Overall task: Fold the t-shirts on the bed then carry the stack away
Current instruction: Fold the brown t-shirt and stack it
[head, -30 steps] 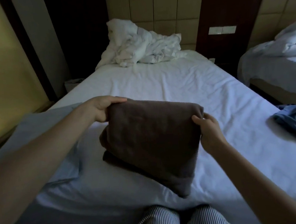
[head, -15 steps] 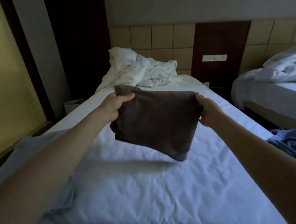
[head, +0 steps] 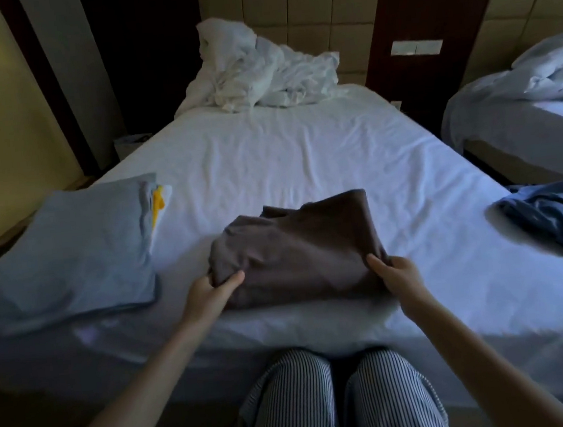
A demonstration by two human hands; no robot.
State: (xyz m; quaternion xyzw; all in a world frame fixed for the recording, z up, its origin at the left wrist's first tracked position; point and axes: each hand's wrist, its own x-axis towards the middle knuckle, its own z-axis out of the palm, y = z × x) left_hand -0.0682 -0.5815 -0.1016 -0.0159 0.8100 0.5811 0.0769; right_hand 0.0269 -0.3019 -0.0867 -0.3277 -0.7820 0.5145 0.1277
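View: I look down from the head camera at a dim hotel room, with a bed [head: 301,149] in white sheets straight ahead.
Brown t-shirt [head: 297,253]: it lies folded on the sheet, close to the near edge of the bed. Its far edge is rumpled and slightly raised.
Left hand [head: 212,294]: thumb and fingers pinch the shirt's near left corner.
Right hand [head: 399,276]: it pinches the near right corner in the same way.
What has changed: half a second ago both hands held this shirt in the air above the mattress. Now it is down on the sheet, and the hands have kept their hold.
Folded pile [head: 70,247]: pale grey-blue shirts lie to the left, apart from the brown one, with a yellow and white layer [head: 159,201] peeking out at the far corner.
Blue garment [head: 555,214]: it lies crumpled and unfolded at the right edge of the bed.
Meaning for the task: I judge the brown shirt's fold nearly finished, needing only smoothing or a move onto the pile. The blue garment is not yet folded, so carrying the stack away comes later.
Elsewhere: a bunched white duvet [head: 259,71] sits at the headboard, and striped trousers [head: 342,400] show below.
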